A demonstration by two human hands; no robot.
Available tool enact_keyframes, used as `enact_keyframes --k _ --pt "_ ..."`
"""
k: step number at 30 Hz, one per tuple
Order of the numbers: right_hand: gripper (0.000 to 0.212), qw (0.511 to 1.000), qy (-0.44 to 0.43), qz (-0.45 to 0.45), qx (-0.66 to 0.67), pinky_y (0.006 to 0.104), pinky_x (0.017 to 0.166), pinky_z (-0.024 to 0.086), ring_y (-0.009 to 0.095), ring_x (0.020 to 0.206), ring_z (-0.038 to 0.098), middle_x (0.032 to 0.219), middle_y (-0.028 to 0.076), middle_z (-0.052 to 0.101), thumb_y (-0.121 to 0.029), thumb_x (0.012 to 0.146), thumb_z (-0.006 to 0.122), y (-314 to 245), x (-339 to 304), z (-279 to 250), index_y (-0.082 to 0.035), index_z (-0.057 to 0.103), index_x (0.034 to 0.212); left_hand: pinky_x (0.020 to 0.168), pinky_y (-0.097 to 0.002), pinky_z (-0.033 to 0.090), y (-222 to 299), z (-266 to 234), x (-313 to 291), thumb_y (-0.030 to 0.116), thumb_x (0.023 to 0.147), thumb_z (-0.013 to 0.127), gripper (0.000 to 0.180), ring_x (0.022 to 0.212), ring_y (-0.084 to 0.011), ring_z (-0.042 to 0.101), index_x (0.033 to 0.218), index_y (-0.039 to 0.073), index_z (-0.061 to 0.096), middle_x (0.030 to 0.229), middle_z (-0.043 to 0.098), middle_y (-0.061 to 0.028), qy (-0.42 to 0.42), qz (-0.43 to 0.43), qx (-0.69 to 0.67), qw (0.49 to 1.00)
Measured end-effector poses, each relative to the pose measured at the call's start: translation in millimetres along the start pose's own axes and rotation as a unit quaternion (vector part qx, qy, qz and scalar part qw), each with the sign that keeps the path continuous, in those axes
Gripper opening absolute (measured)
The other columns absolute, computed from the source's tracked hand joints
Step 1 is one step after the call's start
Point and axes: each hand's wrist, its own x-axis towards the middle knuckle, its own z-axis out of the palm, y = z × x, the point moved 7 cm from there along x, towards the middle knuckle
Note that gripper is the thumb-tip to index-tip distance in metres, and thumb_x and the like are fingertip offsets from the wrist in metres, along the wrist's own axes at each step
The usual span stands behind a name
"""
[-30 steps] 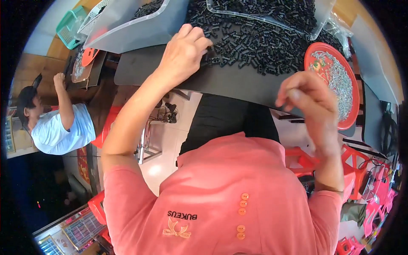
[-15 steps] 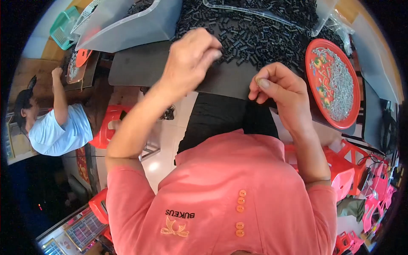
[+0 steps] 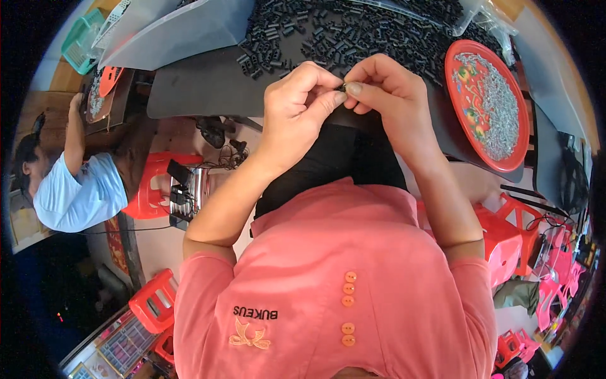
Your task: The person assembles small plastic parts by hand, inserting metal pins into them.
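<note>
My left hand [image 3: 295, 108] and my right hand [image 3: 392, 95] meet fingertip to fingertip over the near edge of the dark table. Between them is a small black plastic piece [image 3: 342, 88], pinched by the left thumb and forefinger. The right thumb and fingers press together against its end; whatever they pinch there is hidden. Just beyond the hands spreads a heap of similar black plastic pieces [image 3: 379, 38]. To the right, a red round tray [image 3: 452, 79] with a fruit pattern holds many small silvery metal parts [image 3: 502, 117].
A clear plastic bin [image 3: 183, 39] stands at the left on the dark table [image 3: 208, 91]. Beyond it are green baskets [image 3: 79, 47]. A person in a light blue shirt [image 3: 82, 192] sits at the far left. Red stools [image 3: 499, 243] stand on the floor.
My left hand has come from the black heap toward the right hand and now pinches a black piece. The right hand has moved slightly left and up to meet it. The whole view has shifted.
</note>
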Motion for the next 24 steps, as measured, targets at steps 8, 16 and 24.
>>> enact_keyframes --k 8,16,24 --pt "0.006 0.996 -0.053 0.033 -0.071 0.0217 0.059 0.045 0.007 0.065 0.056 0.074 0.0 0.062 -0.003 0.083 0.066 -1.4 7.1 -5.0 0.0 0.066 0.088 0.069 -0.0222 0.044 -7.0 2.1 -1.6 -0.004 0.085 0.069 0.011 0.076 -0.0094 0.055 0.095 -0.002 0.065 0.083 0.06 -0.0024 -0.018 -0.005 0.055 0.998" --pt "0.019 0.996 -0.054 0.064 -0.031 0.0196 0.056 0.044 0.006 0.061 0.055 0.075 0.001 0.062 -0.005 0.082 0.07 0.4 15.9 -3.1 -0.002 0.063 0.099 0.062 -0.0235 0.045 -7.5 6.0 -2.9 -0.003 0.085 0.068 0.009 0.071 -0.0102 0.056 0.092 0.001 0.065 0.079 0.06 -0.002 -0.017 -0.013 0.039 0.999" --pt "0.014 0.99 -0.007 -0.071 -0.123 0.0245 0.065 0.05 0.011 0.075 0.062 0.082 0.003 0.067 -0.004 0.088 0.066 -19.4 8.4 16.6 0.0 0.064 0.101 0.046 -0.023 0.045 -28.4 -10.6 -8.9 0.0 0.089 0.065 0.009 0.062 -0.0129 0.061 0.097 -0.004 0.065 0.079 0.065 -0.0086 0.09 -0.2 -0.277 0.936"
